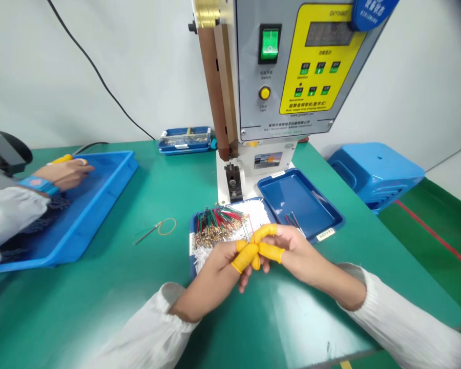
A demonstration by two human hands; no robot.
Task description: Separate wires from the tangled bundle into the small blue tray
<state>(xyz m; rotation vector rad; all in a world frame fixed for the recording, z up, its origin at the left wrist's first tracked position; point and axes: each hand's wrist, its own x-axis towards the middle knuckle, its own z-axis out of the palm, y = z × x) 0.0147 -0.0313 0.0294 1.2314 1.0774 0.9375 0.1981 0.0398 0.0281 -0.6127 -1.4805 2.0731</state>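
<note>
Head view: left hand [223,260], right hand [296,252], smooth yellow finger cots [245,258]; both grips pinching slender straight wires [252,227].

A green surface [80,297] spreads beneath the fingers [248,256], light glaring off it on their near side. Beyond them rises a white wall [157,66]; to their right, a blue stool [380,166] stands on green floor [403,225] crossed by a red line [438,236].

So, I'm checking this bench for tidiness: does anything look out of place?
Perhaps the thin wires and yellowish loop lying loose on the green table: the wire heap nearby sits in a blue tray. I see no obvious damage.
</note>
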